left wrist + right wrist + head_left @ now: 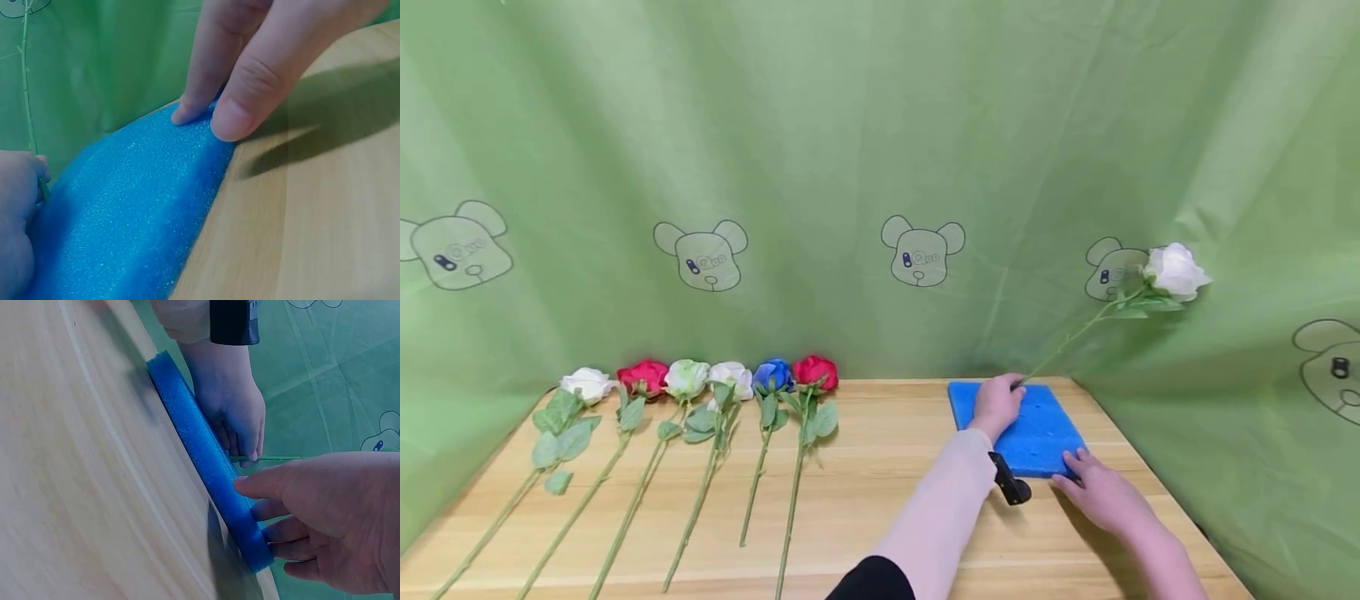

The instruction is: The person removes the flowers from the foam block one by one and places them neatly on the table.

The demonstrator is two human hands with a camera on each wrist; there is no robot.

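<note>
A white artificial rose (1177, 271) leans up and to the right, its thin green stem gripped low down by my left hand (997, 406). That hand is over the far left part of a blue foam block (1041, 429), with small marks on its top. Whether the stem's end enters the foam is hidden by the fingers. At the block's near right corner, my right hand (1108, 496) touches the foam with extended fingers. In the left wrist view, the right thumb (234, 119) lies along the block's edge.
Several artificial roses lie side by side on the wooden table (865, 492) at the left, including a blue rose (772, 375) and a red rose (815, 372). A green curtain (820, 150) with bear prints hangs behind the table and along its right side.
</note>
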